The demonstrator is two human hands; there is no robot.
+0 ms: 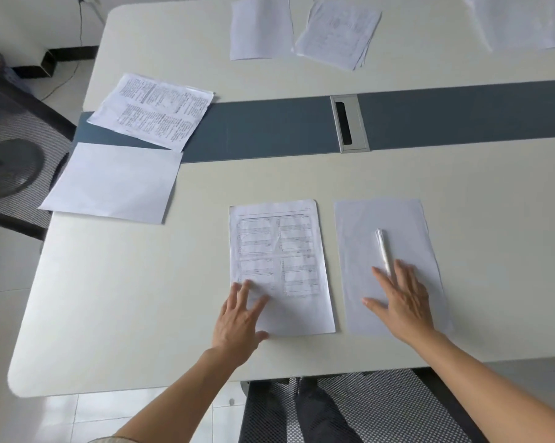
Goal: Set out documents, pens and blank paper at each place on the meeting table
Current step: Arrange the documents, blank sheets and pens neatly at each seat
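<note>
At the near place a printed document (279,251) lies on the cream meeting table (125,298), with a blank sheet (384,219) beside it on the right. A white pen (383,249) lies on the blank sheet. My left hand (239,318) rests flat on the document's lower left corner, fingers spread. Spread straight as well, my right hand (404,302) lies on the blank sheet with its fingertips at the pen's near end. At the table's left end lie another printed document (154,110) and a blank sheet (113,182).
Across the table lie a blank sheet (260,28), a stack of printed pages (338,33) and more paper (519,20) at the top right. A grey strip with a metal cable hatch (349,123) runs down the middle. Mesh chairs stand at the left (17,148) and below me (381,407).
</note>
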